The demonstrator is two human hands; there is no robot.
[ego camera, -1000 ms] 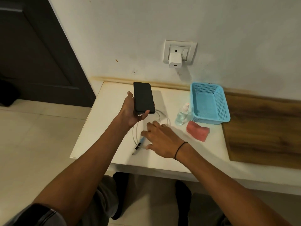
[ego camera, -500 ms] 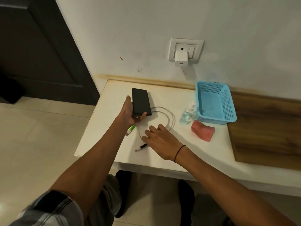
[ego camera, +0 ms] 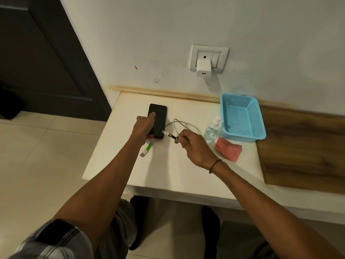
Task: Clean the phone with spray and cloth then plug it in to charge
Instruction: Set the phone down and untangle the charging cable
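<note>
White wall [ego camera: 186, 25] rose behind a small white table [ego camera: 168, 165], with a dark door [ego camera: 46, 53] to the left and pale floor tiles [ego camera: 37, 156] below. Phone [ego camera: 158, 116] lay flat, screen up and dark, near the table's back left corner. Left hand [ego camera: 144, 128] pressed on it, one finger stretched along the screen and the others curled at the phone's near end, clamped around that end. Right hand [ego camera: 194, 146] hovered just right of the phone, fingers pinched together on the small plug of a white cable [ego camera: 186, 125], plug tip pointing at the phone's near right corner and nearly touching it; contact could not be judged. Cable looped back behind the right hand. Its other end, a green-sleeved plug [ego camera: 146, 150], lay on the table near the left edge, by the left wrist. Spray bottle [ego camera: 211, 130] stood against the front left corner of a blue basket [ego camera: 242, 118] at the table's back right. Pink cloth [ego camera: 228, 149] lay just in front of the basket. White charger [ego camera: 203, 68] sat in the wall socket [ego camera: 209, 57] above the table, no cable in it.
</note>
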